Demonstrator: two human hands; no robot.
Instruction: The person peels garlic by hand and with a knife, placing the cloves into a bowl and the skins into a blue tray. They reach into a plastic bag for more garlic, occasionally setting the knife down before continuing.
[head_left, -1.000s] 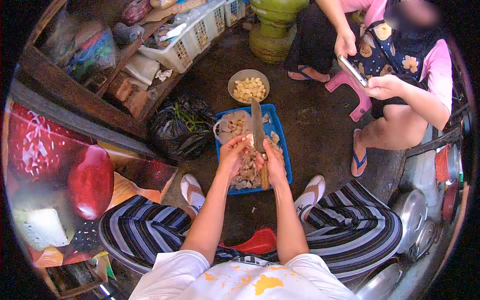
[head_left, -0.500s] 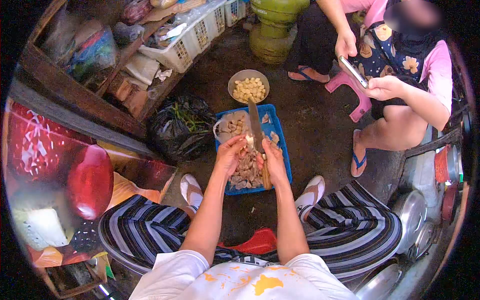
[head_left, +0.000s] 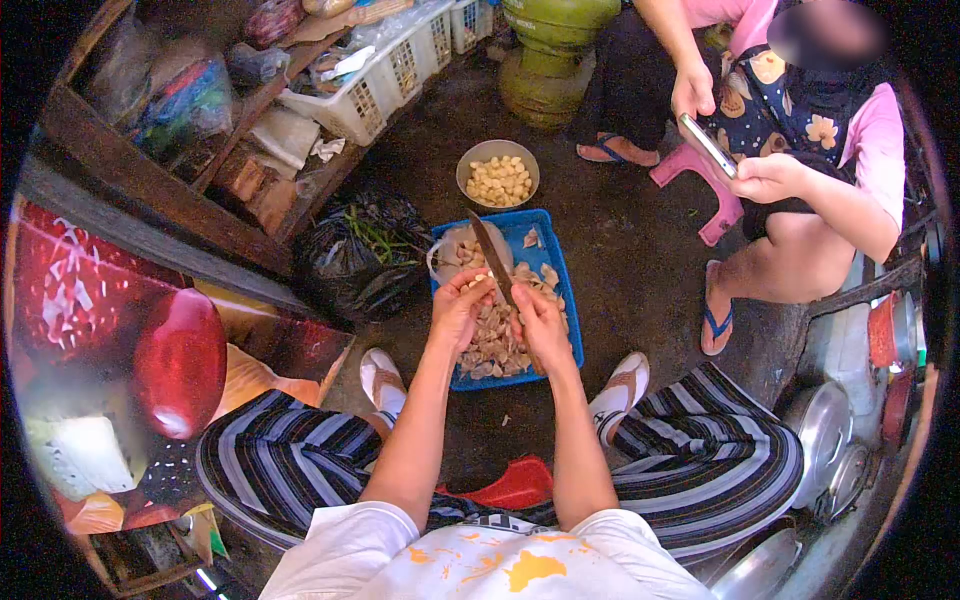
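Both hands are over a blue tray (head_left: 562, 262) holding papery garlic skins (head_left: 494, 345) and a clear plastic bag of unpeeled cloves (head_left: 458, 250). My left hand (head_left: 464, 311) pinches a pale garlic clove (head_left: 481, 280) between thumb and fingers. In my right hand (head_left: 540, 322) is a knife (head_left: 490, 252), its handle mostly covered by the fingers and its blade slanting up and to the left, close beside the clove. Just beyond the tray's far edge stands a bowl (head_left: 464, 186) of peeled garlic cloves (head_left: 500, 180).
A black plastic bag (head_left: 350, 265) with green stalks lies left of the tray. Behind are white baskets (head_left: 365, 108) and a green gas cylinder (head_left: 545, 85). Another person (head_left: 860, 160) with a phone (head_left: 708, 146) sits at right by a pink stool (head_left: 715, 200). Metal pots (head_left: 822, 425) stand lower right.
The knife's blade has swung from nearly upright to a left slant. My right hand has turned with it and moved slightly left; my left hand has shifted only slightly.
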